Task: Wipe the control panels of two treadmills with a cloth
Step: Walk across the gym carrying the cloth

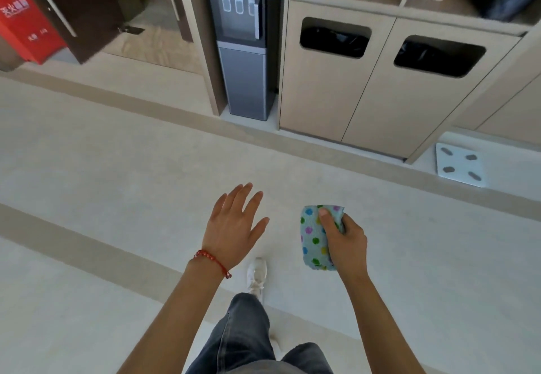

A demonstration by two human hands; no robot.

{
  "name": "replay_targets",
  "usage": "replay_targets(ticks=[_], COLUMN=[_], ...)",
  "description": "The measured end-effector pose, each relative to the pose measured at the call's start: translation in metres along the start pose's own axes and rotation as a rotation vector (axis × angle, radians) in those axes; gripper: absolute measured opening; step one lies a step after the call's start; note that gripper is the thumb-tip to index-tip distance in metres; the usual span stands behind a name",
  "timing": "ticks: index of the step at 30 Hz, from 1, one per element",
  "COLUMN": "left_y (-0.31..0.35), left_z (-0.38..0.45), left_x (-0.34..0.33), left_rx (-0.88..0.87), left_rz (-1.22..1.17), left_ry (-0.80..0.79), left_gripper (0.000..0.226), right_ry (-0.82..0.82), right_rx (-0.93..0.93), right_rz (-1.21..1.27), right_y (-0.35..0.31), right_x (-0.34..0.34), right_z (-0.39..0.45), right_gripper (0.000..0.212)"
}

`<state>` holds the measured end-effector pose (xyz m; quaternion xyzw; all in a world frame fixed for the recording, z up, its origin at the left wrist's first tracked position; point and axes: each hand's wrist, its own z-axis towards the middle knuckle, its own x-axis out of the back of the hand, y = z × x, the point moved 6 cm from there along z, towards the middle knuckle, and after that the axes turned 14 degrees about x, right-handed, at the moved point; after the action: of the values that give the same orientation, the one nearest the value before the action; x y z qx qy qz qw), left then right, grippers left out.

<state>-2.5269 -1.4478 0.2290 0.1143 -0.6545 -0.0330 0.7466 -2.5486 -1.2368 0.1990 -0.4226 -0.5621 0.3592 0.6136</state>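
Note:
A folded pale-blue cloth (314, 236) with coloured flower dots is gripped in my right hand (345, 240), thumb on top, held out over the floor at lower centre-right. To its left my left hand (234, 225) is held out flat with fingers spread and nothing in it; a red bead bracelet circles that wrist. No treadmill or control panel is in view.
A dark water dispenser (244, 51) stands ahead in a niche. Right of it is a beige cabinet with two bin openings (335, 37). A white scale (459, 165) lies on the floor at right. A red fire-extinguisher box (22, 19) is at far left. My leg and white shoe (257, 277) are below.

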Motion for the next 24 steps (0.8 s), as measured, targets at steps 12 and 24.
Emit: replay_targets(ticks=[12, 24], left_y=[0.008, 0.054], left_z=[0.258, 0.464], left_x=[-0.028, -0.056], left_rx=[-0.142, -0.193], left_rz=[-0.017, -0.019], left_ry=[-0.003, -0.011], left_gripper=[0.073, 0.074], right_ry=[0.157, 0.209], right_rx=[-0.029, -0.055], right_rz=[0.015, 0.004], right_y=[-0.027, -0.030], right_x=[-0.032, -0.038], right_z=[0.224, 0.423], right_gripper=[0.033, 0.030])
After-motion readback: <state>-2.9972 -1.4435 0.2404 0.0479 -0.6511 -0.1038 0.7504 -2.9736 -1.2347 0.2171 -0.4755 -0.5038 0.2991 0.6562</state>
